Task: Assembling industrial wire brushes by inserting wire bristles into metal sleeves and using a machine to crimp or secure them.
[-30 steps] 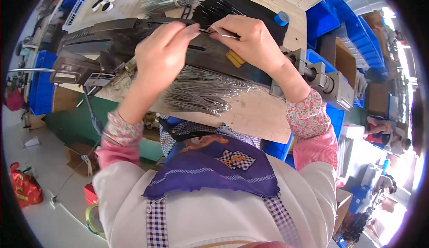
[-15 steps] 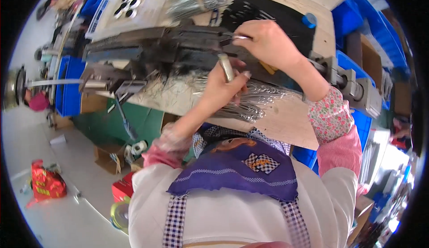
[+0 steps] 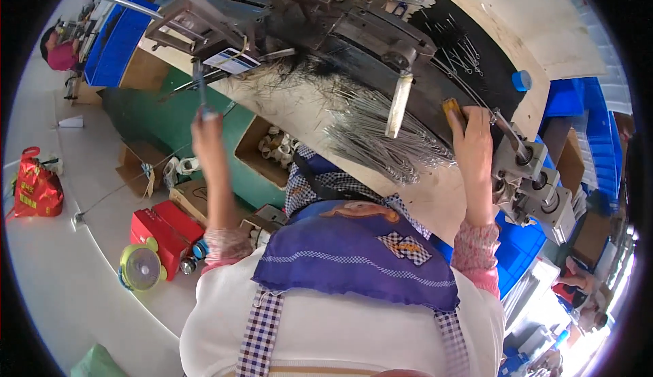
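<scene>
Slim lever [image 3: 201,86] is being touched at its lower end by blurred left hand [image 3: 209,135], yellow block [image 3: 449,109] by right hand [image 3: 474,151], neither grip's closure being discernible.

The left grip [image 3: 208,135] is now blurring at the lower end of a blue-grey lever [image 3: 201,90], no longer sitting by the pale handle [image 3: 399,106]. The right grip [image 3: 474,140], lately over the dark machine [image 3: 373,36], is now resting beside the yellow block [image 3: 451,110].
</scene>
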`<state>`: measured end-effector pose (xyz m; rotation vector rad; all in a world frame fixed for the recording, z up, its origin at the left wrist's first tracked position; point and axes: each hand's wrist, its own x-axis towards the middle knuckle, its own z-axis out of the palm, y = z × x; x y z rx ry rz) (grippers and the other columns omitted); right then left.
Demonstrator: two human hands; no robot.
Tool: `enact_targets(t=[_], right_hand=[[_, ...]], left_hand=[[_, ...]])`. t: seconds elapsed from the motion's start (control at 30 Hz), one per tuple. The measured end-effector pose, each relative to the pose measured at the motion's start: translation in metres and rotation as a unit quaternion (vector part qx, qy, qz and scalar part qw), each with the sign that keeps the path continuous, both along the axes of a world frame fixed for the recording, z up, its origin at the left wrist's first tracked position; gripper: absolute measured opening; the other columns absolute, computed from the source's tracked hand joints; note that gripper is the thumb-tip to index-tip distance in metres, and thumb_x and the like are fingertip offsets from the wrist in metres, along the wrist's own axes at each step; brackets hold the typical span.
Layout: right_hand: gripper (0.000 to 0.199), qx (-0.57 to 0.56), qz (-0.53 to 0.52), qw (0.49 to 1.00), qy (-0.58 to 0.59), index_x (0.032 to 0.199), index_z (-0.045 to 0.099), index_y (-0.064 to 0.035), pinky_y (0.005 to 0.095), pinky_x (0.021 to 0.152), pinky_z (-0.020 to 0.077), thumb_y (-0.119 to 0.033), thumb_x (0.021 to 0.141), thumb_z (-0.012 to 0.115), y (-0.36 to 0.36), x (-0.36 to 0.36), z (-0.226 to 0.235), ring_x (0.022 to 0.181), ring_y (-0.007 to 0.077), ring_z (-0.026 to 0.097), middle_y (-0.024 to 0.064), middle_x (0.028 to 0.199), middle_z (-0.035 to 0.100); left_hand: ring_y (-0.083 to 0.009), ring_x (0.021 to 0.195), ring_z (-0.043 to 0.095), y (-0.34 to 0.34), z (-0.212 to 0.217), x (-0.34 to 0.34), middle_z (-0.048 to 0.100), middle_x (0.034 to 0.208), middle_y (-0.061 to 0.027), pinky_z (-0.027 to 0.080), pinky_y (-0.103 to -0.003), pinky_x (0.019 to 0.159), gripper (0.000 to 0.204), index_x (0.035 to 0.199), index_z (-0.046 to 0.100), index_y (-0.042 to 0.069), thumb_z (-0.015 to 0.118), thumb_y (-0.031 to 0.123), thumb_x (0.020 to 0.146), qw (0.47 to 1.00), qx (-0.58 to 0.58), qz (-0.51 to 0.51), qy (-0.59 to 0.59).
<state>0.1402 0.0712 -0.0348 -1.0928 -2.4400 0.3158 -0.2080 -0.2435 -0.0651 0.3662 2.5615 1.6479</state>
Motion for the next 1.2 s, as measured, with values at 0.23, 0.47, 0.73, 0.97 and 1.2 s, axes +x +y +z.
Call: enact_targets(t=[0.23, 0.47, 0.73, 0.97, 1.2], right_hand=[[0.021, -0.084, 0.041, 0.995, 0.034, 0.086, 0.05, 0.0029, 0.041, 0.064, 0.046, -0.013, 0.089, 0.064, -0.007, 0.008, 0.012, 0.072, 0.0388, 0.056, 0.0204, 0.079, 0.057], [0.017, -0.143, -0.015, 0.986, 0.088, 0.082, 0.054, 0.0025, 0.0335, 0.06, 0.0443, -0.008, 0.084, 0.068, -0.045, 0.042, 0.053, 0.065, 0.0255, 0.055, 0.0141, 0.075, 0.057], [0.012, -0.278, -0.078, 0.913, 0.289, 0.078, 0.053, 0.0017, 0.0235, 0.063, 0.0407, -0.001, 0.086, 0.063, -0.053, 0.072, 0.09, 0.07, 0.01, 0.051, 0.0059, 0.084, 0.058], [0.009, -0.221, -0.071, 0.918, 0.32, 0.082, 0.058, 0.0024, 0.02, 0.06, 0.041, -0.002, 0.086, 0.064, -0.044, 0.082, 0.1, 0.065, 0.0052, 0.051, 0.0033, 0.072, 0.062], [0.011, -0.133, -0.099, 0.96, 0.224, 0.097, 0.066, -0.0023, 0.0259, 0.065, 0.0492, -0.005, 0.089, 0.06, -0.009, 0.039, 0.131, 0.067, 0.0137, 0.063, 0.0094, 0.082, 0.069]], left_hand=[[-0.0125, 0.053, 0.053, 0.109, 0.017, 0.054, 0.061, 0.067, -0.0055, 0.043, -0.026, 0.05, 0.042, 0.1, 0.062, -0.003, 0.053, 0.037, 0.096, 0.973, 0.112, -0.142, -0.142], [-0.0072, 0.039, 0.036, 0.145, 0.01, 0.026, 0.044, 0.055, 0.0015, 0.023, -0.024, 0.036, 0.036, 0.096, 0.062, -0.001, 0.051, 0.033, 0.098, 0.918, 0.182, -0.204, -0.288], [-0.0042, 0.045, 0.031, 0.18, 0.076, 0.158, 0.038, 0.06, 0.0052, 0.023, -0.021, 0.039, 0.024, 0.088, 0.054, 0.004, 0.049, 0.024, 0.1, 0.827, 0.332, -0.405, -0.203], [-0.0056, 0.042, 0.034, 0.263, 0.081, 0.212, 0.039, 0.058, 0.0042, 0.024, -0.023, 0.038, 0.027, 0.084, 0.053, 0.004, 0.048, 0.025, 0.1, 0.608, 0.117, -0.566, -0.544], [-0.0056, 0.045, 0.034, 0.254, 0.064, 0.212, 0.038, 0.061, 0.0042, 0.025, -0.023, 0.04, 0.026, 0.088, 0.053, 0.005, 0.047, 0.027, 0.101, 0.777, 0.269, -0.403, -0.401]])
